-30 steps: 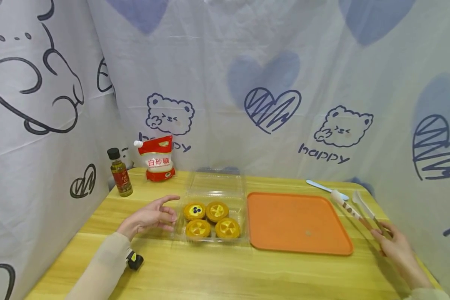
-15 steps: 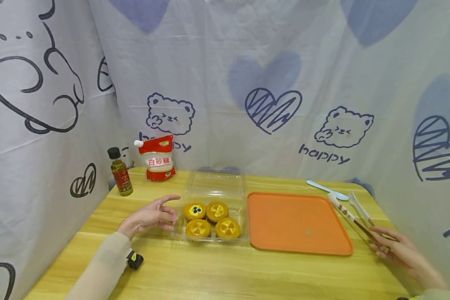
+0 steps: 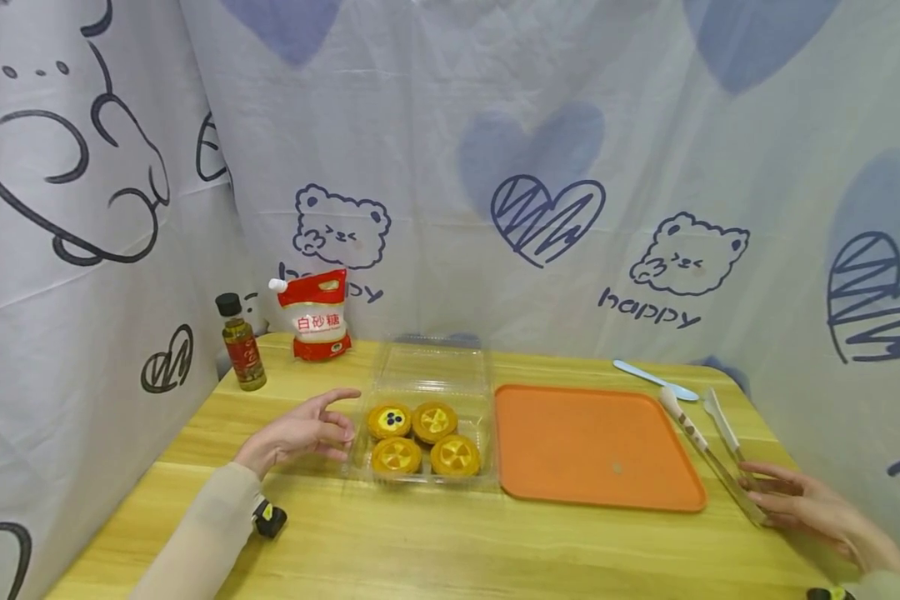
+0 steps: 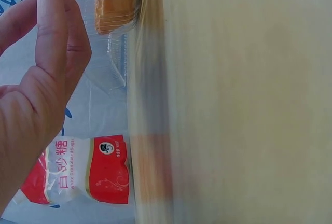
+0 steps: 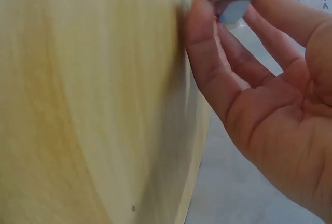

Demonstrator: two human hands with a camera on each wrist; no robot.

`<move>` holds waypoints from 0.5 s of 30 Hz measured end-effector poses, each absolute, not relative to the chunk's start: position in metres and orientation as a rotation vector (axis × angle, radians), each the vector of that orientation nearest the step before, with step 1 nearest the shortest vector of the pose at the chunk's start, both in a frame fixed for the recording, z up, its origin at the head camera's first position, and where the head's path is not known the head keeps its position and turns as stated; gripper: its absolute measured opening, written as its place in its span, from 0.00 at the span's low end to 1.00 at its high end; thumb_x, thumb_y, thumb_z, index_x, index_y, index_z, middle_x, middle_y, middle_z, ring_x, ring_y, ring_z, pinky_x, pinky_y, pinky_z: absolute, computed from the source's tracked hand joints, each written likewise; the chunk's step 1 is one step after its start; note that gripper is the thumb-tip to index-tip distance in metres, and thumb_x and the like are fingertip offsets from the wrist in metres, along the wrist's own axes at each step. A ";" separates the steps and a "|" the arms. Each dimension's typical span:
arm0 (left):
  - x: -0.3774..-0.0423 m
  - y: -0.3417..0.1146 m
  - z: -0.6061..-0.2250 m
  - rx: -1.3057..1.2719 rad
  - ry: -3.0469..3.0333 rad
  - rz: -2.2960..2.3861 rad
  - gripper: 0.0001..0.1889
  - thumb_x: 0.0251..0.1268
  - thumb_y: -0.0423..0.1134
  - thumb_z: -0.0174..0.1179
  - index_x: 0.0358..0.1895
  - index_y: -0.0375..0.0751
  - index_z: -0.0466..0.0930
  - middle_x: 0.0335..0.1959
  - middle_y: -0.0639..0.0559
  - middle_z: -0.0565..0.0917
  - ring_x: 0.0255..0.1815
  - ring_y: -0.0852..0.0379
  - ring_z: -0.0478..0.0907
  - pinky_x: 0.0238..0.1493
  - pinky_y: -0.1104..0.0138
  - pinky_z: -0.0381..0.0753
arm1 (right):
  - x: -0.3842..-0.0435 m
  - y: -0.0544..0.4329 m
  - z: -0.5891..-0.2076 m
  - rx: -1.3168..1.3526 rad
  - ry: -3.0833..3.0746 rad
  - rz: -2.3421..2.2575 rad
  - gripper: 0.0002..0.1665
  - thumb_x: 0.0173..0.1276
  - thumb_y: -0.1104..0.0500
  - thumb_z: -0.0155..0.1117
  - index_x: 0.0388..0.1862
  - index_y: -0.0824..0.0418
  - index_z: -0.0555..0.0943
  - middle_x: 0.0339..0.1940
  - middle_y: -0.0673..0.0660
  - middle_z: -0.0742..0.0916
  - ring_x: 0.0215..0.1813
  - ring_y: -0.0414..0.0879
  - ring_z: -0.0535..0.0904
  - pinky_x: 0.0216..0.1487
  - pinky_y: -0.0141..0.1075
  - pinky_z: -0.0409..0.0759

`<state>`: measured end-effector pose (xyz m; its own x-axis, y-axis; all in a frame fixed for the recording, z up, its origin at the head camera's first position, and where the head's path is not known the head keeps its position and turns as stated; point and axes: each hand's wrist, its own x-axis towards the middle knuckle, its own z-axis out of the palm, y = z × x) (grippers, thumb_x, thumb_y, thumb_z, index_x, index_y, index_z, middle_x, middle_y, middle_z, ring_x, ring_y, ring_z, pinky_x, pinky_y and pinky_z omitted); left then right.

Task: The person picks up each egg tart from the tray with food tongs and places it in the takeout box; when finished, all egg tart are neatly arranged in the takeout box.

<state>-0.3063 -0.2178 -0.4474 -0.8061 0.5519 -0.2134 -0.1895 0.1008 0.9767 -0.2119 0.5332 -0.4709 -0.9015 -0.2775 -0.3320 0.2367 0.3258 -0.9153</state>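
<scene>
Beside the left edge of a clear plastic clamshell box [image 3: 487, 417], my left hand [image 3: 296, 433] has its fingers loosely extended; whether they touch the box cannot be told. The lid is up, and several egg tarts [image 3: 435, 422] sit inside, one topped with dark berries. At the right of the table, my right hand [image 3: 813, 504] holds the rear end of metal tongs [image 3: 723, 475] with white tips, which are spread and point away from me. In the right wrist view, that metal end shows between thumb and fingers [image 5: 205, 37].
An orange tray [image 3: 585, 446] lies between the box and the tongs. Behind the tongs is a pale blue spatula-like utensil [image 3: 656, 380]. A bag of white sugar [image 3: 318, 321] and an oil bottle [image 3: 242, 350] stand at the back left. Printed curtains hang around the wooden table.
My right hand has shifted down and right along the tongs to their rear end, and the tongs have moved and turned slightly. My left hand has stayed put.
</scene>
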 end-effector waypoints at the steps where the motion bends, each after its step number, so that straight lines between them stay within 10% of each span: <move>1: -0.306 -0.218 -0.447 0.356 1.838 1.762 0.44 0.64 0.25 0.57 0.78 0.41 0.40 0.38 0.47 0.79 0.39 0.53 0.80 0.47 0.55 0.87 | -0.212 0.533 -0.471 -0.039 2.190 -1.588 0.23 0.74 0.60 0.57 0.55 0.29 0.78 0.52 0.36 0.81 0.48 0.29 0.80 0.50 0.40 0.85; 9: -0.306 -0.218 -0.448 0.350 1.836 1.758 0.44 0.64 0.25 0.57 0.78 0.41 0.41 0.38 0.47 0.79 0.39 0.53 0.80 0.47 0.55 0.87 | -0.209 0.531 -0.473 0.012 2.337 -1.501 0.23 0.70 0.59 0.62 0.60 0.38 0.77 0.58 0.51 0.81 0.48 0.29 0.79 0.51 0.39 0.85; 15: -0.306 -0.215 -0.448 0.357 1.839 1.759 0.44 0.64 0.25 0.57 0.78 0.41 0.40 0.38 0.48 0.79 0.39 0.53 0.80 0.47 0.55 0.87 | -0.211 0.523 -0.467 0.067 2.527 -1.503 0.18 0.70 0.57 0.63 0.55 0.37 0.79 0.47 0.40 0.83 0.43 0.32 0.81 0.45 0.35 0.86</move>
